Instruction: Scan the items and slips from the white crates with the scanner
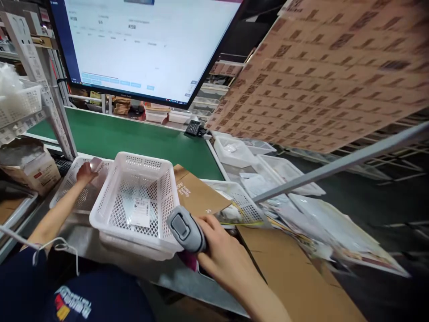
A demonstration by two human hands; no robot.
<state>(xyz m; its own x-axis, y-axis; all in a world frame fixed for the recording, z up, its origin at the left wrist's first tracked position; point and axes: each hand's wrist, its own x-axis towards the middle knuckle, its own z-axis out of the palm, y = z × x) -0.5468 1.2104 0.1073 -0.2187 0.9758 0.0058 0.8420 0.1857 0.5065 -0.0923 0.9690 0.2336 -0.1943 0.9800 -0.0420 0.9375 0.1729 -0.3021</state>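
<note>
In my right hand (217,243) is a grey barcode scanner (187,230), gripped just right of a white perforated basket (97,214). Inside that basket lies a clear bag with a white printed label (140,212). My left hand (85,173) reaches over a second white basket (56,197) on the left, fingers closed on a small pale packet (96,165) whose kind I cannot make out. A brown paper mailer (197,192) with white print leans behind the scanner.
A large monitor (140,49) hangs over a green conveyor belt (140,129). Flat cardboard (295,268) lies at the right, near a slanting metal bar (335,158). White bins (234,152) and plastic mailers fill the right side. An open carton (33,167) stands left.
</note>
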